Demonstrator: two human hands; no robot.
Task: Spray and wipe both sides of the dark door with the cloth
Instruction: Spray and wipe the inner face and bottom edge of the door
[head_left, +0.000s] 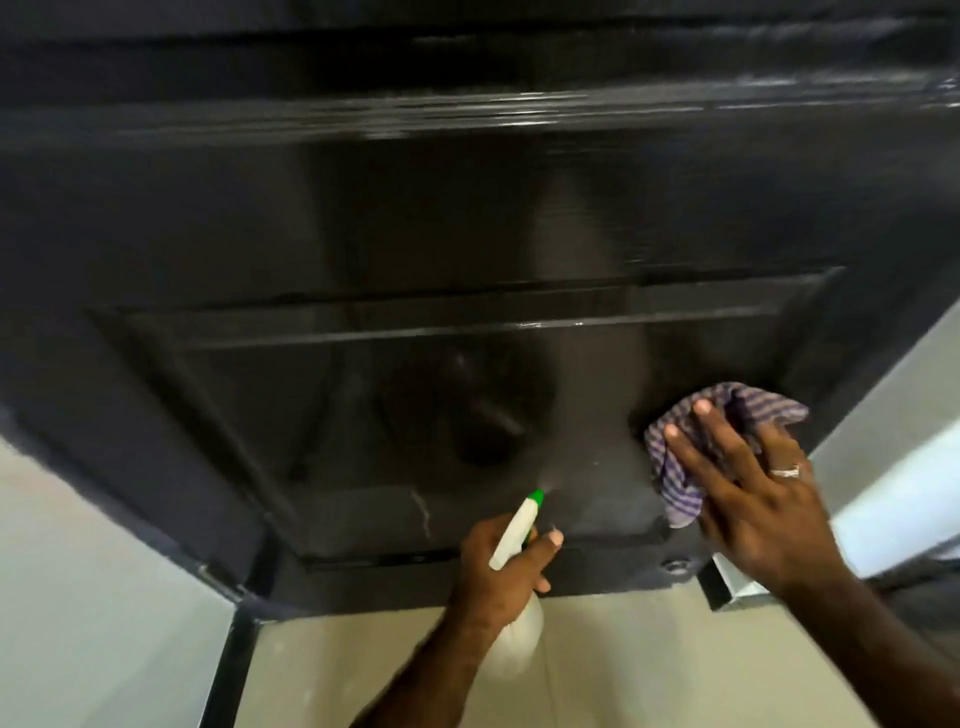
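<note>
Dark door (467, 234) fills the far view, lower panel glossy. Left hand (501, 564) grips a white spray bottle (514, 530), green nozzle aimed at the panel. Right hand (753, 483), fingers straight and spread, presses a purple striped cloth (680, 483) flat on the door's right side. Pale floor (623, 665) near.

pale tiled floor (623, 649), light wall (78, 597)

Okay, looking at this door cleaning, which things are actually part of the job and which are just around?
In use: dark door; striped cloth under right hand; spray bottle in left hand.
Just around: tiled floor; ring.
</note>
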